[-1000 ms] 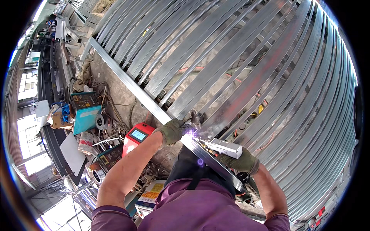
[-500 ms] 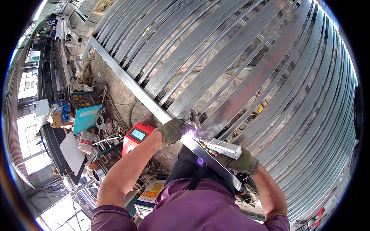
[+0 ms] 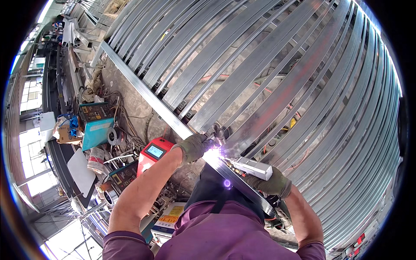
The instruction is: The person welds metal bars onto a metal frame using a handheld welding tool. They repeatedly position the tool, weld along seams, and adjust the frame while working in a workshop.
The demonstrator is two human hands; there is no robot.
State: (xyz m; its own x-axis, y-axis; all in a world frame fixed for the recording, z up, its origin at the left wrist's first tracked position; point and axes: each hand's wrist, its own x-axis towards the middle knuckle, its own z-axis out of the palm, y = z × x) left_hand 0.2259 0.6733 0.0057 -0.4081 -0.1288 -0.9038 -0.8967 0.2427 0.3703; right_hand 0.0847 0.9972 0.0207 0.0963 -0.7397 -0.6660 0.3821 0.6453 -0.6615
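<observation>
A bright white-violet weld arc (image 3: 213, 152) burns where one slat of the galvanised steel frame (image 3: 277, 82) meets the long steel rail (image 3: 147, 97) that crosses the picture on a diagonal, just in front of the person's chest. The silver welding torch (image 3: 251, 167) points its nozzle into that glare from the right; the right hand (image 3: 273, 184), in a dark work glove, is closed around its rear end. The left hand (image 3: 195, 146), gloved too, sits right at the joint with its fingers curled over the rail beside a small metal clamp (image 3: 218, 130) (whether it truly grips the rail or only presses on it cannot be told).

The step in hand looks like the tacking of this slat to the rail, arc lit. The next move would call for a steady torch tip, the left hand kept out of the spatter, and then a shift along the rail to the neighbouring slat.

Farther out, on the floor to the left, stand a red welding machine (image 3: 154, 152) and a teal one (image 3: 96, 128) among cables.
</observation>
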